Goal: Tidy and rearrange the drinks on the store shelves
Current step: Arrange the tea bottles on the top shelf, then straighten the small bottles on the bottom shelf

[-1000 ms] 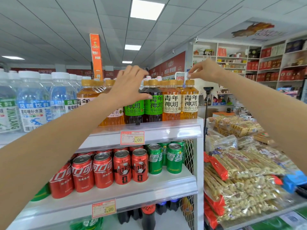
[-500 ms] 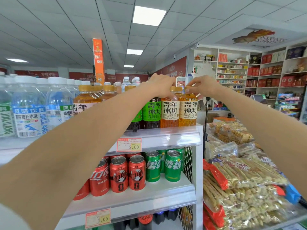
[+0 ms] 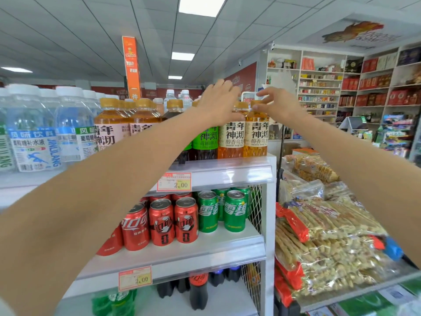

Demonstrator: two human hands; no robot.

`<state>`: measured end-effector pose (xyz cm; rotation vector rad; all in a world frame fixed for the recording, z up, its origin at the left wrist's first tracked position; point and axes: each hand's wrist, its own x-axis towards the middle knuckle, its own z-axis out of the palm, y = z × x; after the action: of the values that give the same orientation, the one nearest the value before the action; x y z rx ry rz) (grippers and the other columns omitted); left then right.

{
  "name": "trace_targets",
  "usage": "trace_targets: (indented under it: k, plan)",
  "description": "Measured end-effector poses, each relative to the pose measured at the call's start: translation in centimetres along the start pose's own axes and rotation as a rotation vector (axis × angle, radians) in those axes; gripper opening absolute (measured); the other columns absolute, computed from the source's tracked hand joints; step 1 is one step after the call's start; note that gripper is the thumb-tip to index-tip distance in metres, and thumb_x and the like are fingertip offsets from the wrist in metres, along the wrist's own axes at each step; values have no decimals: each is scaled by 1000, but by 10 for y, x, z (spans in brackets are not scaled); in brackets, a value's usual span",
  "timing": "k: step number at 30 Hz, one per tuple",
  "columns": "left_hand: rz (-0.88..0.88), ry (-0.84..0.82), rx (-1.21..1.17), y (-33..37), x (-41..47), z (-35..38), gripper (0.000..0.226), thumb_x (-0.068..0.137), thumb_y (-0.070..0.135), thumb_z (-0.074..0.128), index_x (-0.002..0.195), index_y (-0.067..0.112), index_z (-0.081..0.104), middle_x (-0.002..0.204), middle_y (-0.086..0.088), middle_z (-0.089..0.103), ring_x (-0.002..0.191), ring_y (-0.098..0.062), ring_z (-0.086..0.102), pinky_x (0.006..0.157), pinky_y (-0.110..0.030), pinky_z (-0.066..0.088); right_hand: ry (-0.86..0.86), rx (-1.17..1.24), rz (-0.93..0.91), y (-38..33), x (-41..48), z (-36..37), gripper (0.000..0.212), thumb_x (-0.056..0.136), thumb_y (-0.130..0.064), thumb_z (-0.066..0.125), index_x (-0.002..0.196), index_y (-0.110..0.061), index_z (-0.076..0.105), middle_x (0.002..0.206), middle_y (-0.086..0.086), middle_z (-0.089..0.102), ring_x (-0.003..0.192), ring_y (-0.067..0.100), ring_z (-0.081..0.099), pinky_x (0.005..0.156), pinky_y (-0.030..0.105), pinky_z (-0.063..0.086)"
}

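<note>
Tea bottles (image 3: 231, 137) gripped by left hand (image 3: 218, 103), right hand (image 3: 281, 104)

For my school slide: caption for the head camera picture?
Left hand and right hand hold amber tea bottles on top shelf.

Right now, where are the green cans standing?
In the head view, the green cans stand on the middle shelf, at its right end, directly right of the red cans.

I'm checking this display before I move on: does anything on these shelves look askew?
Yes: at the left of the middle shelf, one red can leans sideways, partly behind the arm, while the other red cans stand upright. The tea bottles the left hand and right hand hold stand straight.
</note>
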<state>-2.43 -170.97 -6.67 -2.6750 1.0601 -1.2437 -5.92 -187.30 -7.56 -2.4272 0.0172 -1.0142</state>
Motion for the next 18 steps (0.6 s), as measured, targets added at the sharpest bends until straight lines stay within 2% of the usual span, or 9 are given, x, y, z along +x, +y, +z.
trace_targets:
  k: [3,6,9,12,16,18]
  plan:
    - [10,181,-181,5,-32,-13,49,86,45,56,124,14,48,125,-3,51,116,-19,43,92,-31,34,204,82,-87,-16,-25,8,37,89,-31,60,124,-17,55,112,3,64,100,17,60,85,31,49]
    - [-22,224,-372,11,-83,-23,36,87,38,57,116,19,51,116,4,55,100,-9,51,82,-27,39,217,359,-190,-38,-75,22,28,90,-23,59,117,-17,58,104,-3,65,89,4,60,82,20,50]
    - [-59,206,-495,13,-151,-18,36,83,42,51,112,21,53,111,8,56,91,-4,54,77,-30,46,136,509,-244,-47,-139,50,25,90,-15,59,114,-18,61,104,-6,64,89,3,60,78,15,49]
    - [-149,110,-548,12,-219,2,42,79,48,45,114,24,52,110,9,53,88,2,52,77,-28,45,11,578,-199,-45,-194,87,25,89,-15,61,113,-22,61,107,-7,64,86,0,61,75,9,46]
    - [-352,7,-615,9,-299,30,37,79,44,53,112,27,53,104,10,54,88,2,54,76,-18,44,-138,654,-139,-39,-249,134,27,85,-17,60,111,-22,62,108,-6,62,82,-5,60,73,5,43]
    - [-444,-34,-605,8,-332,37,34,79,42,54,111,32,52,103,12,53,89,3,53,77,-18,43,-234,660,-110,-38,-274,155,28,86,-13,62,111,-25,60,108,-8,60,80,-6,58,71,4,42]
